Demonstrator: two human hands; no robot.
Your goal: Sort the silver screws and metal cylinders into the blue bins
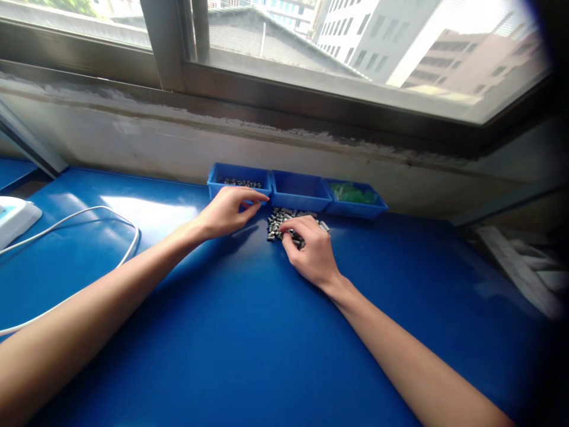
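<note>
Grey, metallic-looking parts (276,220) heaped mid-frame should prove light, stiff and slippery, best pinched by their sides; whether the right hand's (313,250) or left hand's (226,212) curled fingers clamp any, I cannot tell.

Bright daylight from window (338,65), glare on tabletop (267,332), blackened right edge

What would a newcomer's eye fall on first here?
Probably the heap of small, shiny grey and dark pieces on the blue tabletop, with the right hand over it. Behind it, three blue plastic bins stand in a row, the right bin holding green pieces; the left hand is in front of the left bin.
</note>
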